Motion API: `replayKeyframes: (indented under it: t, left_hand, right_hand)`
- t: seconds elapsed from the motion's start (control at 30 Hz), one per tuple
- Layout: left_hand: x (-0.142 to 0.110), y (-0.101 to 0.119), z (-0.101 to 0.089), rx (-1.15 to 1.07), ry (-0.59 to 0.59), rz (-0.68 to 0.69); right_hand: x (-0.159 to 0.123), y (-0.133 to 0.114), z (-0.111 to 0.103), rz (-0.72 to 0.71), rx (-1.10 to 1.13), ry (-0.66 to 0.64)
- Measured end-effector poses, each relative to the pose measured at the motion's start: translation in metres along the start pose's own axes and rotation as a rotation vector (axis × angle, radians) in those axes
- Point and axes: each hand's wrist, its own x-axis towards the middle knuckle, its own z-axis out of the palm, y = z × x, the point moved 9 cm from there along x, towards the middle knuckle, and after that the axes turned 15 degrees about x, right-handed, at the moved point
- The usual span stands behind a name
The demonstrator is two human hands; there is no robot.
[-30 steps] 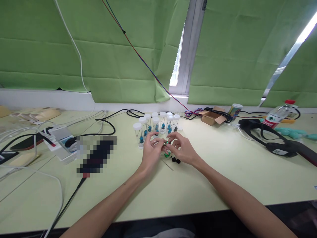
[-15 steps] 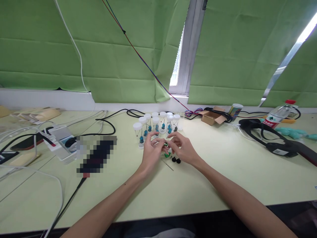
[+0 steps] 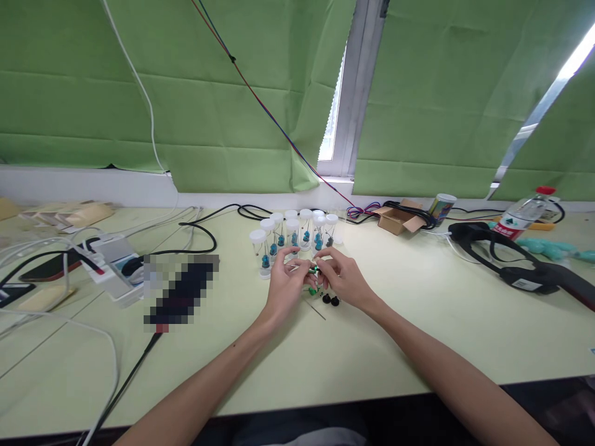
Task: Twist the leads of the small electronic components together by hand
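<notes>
My left hand [image 3: 287, 286] and my right hand [image 3: 344, 280] meet over the table with fingertips pinched together. Between them is a small green part [image 3: 315, 269], which both hands grip; its exact kind is too small to make out. A thin light rod [image 3: 294, 267] runs from it across my left fingers. On the table just below lie more green pieces [image 3: 313, 290], partly hidden by the fingers. Two small black round parts [image 3: 330, 300] sit under my right hand. Nearer me lies a loose thin metal rod [image 3: 318, 310].
Several clear tubes with white caps [image 3: 264, 254], holding blue parts, stand behind my hands. Left are a power strip [image 3: 116, 266] and cables. To the right are an open cardboard box [image 3: 400, 220], a can [image 3: 441, 209], a black headset [image 3: 520, 266] and a bottle [image 3: 523, 217].
The green part between my fingertips has shifted slightly to the right and shows more upright. My right fingers have moved a little; the things on the table stay where they were.
</notes>
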Motion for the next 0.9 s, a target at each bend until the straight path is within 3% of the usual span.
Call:
replayKeyframes:
  t: [0.43,0.9]
  left_hand:
    - [0.0006,-0.0006,-0.0065,0.023,0.061,0.022]
    - [0.0009,-0.0009,-0.0047,0.014,0.046,0.018]
  right_hand:
    - [0.0015,-0.0024,-0.0043,0.02,-0.024,0.044]
    - [0.0006,-0.0054,-0.0001,-0.018,-0.021,-0.007]
